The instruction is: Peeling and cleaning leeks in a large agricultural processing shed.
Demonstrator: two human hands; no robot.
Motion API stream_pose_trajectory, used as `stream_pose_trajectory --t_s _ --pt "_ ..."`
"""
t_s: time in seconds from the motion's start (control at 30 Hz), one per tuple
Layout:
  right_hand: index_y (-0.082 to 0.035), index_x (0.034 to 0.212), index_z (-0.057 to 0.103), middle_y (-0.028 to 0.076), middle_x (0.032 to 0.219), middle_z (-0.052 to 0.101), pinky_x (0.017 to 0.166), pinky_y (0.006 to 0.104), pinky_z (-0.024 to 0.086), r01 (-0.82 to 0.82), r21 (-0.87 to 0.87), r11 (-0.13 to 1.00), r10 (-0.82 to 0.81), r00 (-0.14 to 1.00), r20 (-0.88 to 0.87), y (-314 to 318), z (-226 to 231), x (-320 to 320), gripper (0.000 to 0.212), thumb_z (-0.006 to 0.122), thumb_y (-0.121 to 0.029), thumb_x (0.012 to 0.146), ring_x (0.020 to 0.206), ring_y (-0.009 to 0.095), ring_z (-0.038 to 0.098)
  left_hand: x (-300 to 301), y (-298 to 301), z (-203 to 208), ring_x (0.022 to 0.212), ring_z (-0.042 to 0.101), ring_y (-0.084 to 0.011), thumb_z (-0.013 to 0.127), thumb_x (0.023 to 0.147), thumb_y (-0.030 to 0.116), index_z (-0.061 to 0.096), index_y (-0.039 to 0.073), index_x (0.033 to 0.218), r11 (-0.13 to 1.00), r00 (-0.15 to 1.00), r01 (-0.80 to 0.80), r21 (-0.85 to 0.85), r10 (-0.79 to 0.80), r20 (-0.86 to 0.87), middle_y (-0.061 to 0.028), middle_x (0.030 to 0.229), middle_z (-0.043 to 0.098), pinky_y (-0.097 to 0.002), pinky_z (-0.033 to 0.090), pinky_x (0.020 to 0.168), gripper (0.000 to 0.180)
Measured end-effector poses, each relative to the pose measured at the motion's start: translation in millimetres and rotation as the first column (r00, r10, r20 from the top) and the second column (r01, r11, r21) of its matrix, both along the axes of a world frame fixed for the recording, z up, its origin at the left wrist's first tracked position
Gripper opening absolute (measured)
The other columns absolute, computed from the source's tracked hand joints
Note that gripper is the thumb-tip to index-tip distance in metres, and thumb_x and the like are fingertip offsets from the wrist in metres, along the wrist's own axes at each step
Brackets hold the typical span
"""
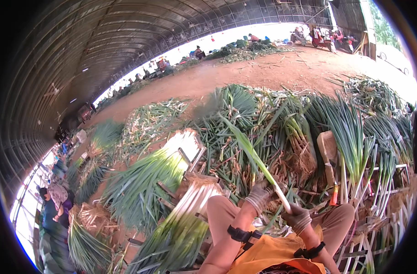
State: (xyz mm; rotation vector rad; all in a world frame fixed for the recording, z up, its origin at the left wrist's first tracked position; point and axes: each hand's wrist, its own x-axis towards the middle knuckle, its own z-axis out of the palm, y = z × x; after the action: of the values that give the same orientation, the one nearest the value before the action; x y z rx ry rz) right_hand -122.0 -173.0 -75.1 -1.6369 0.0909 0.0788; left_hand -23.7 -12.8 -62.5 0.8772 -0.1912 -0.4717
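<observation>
A long green onion (255, 156) slants across in front of my lap, its green leaves pointing up and away and its white end toward me. My left hand (262, 195), in a grey glove, grips the stalk partway along the pale part. Closed round the white lower end is my right hand (297, 218), also gloved. Beyond both hands lies a thick heap of loose leaves and stripped husks (238, 157). A bundle of green onions with brown roots (299, 150) rests past the held stalk.
To my left, trimmed green onions (190, 205) lie across a low rack, with another pile (149, 178) behind. Upright green onions (347, 137) stand at my right beside a pale block (327, 150). Farther off are a dirt aisle (281, 71), other people and parked scooters (321, 40).
</observation>
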Motion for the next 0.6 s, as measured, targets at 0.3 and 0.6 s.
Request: stream_pose_trajectory --t_s 0.3,0.6 --pt "0.0 0.108 0.058 -0.001 0.064 0.055 0.045 0.0204 0.041 0.013 0.099 0.995 -0.007 0.998 -0.062 -5.1 3.1 -9.7 0.035 0.063 -0.003 0.074 0.05 0.005 0.049 -5.2 -3.6 0.9 0.07 0.061 -0.0126 0.058 0.084 0.009 0.061 0.002 0.101 0.838 0.999 0.03 0.544 -0.013 -0.034 -0.003 0.081 0.063 -0.0252 0.053 0.066 0.019" --pt "0.001 0.108 0.058 -0.002 0.066 0.054 0.047 0.02 0.041 0.093 0.144 0.985 -0.09 0.995 -0.03 -20.4 2.5 -2.7 0.034 0.06 0.0 0.073 0.052 0.005 0.049 -34.0 -9.2 -6.6 0.051 0.054 -0.0105 0.054 0.081 0.012 0.063 0.002 0.087 0.664 0.911 0.075 0.744 -0.349 0.219 -0.0042 0.064 0.059 -0.0251 0.045 0.049 0.015"
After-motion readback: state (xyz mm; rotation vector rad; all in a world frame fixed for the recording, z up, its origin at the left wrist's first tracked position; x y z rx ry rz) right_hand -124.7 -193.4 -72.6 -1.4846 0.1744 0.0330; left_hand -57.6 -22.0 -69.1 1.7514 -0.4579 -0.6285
